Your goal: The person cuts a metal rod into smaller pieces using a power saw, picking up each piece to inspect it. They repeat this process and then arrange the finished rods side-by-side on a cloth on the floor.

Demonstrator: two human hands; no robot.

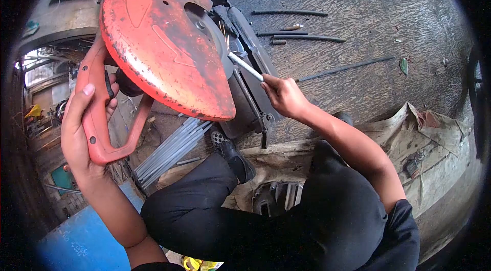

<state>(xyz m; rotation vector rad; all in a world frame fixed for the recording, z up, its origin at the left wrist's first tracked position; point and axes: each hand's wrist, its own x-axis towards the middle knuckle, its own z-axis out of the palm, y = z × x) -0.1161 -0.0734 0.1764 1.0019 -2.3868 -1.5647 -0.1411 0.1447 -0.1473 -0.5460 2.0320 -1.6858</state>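
Note:
My left hand is wrapped round the red handle of a chop saw, fingers inside the loop by the trigger. The saw's worn red guard covers much of the cutting disc. Sparks fly where the disc's edge meets a thin grey metal rod. My right hand grips the near end of that rod, a short way from the disc. The rod's far end lies at the saw's dark metal base, partly hidden by the disc and guard.
Several grey rods lie bundled below the saw. Black tubes and a long thin rod rest on the textured floor to the right. A crumpled tarp spreads at lower right, a blue sheet at lower left. My shoe is near the base.

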